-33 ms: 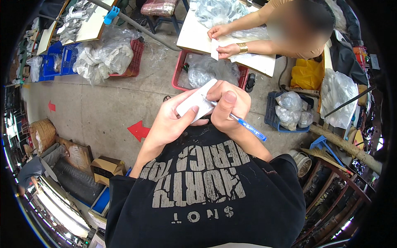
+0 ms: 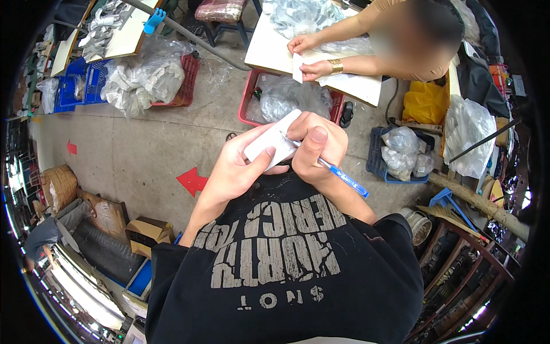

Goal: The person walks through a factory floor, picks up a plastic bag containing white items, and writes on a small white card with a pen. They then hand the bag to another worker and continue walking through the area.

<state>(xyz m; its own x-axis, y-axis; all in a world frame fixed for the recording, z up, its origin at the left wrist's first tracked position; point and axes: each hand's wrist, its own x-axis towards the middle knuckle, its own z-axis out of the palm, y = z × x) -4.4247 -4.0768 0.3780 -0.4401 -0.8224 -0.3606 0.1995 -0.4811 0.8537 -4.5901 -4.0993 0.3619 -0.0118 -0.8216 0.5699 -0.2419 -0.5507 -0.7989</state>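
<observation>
My left hand [image 2: 238,163] grips a small white slip of paper [image 2: 269,139] in front of my chest, the thumb lying on its face. Some dark marks show on the paper near the pen. My right hand [image 2: 323,146] is closed round a blue pen [image 2: 348,179]. The pen's tip end meets the paper, partly covered by my fingers, and its blue end sticks out to the lower right. Across from me, a co-worker's two hands [image 2: 312,70] hold another white slip [image 2: 297,67] over a white table [image 2: 258,49].
Beyond my hands stands a red crate [image 2: 246,106] with clear plastic bags. A dark blue crate [image 2: 375,152] holding bags is on the right. At the far left are a blue crate [image 2: 91,86] and a red crate [image 2: 191,80]. Red arrows [image 2: 193,181] mark the concrete floor.
</observation>
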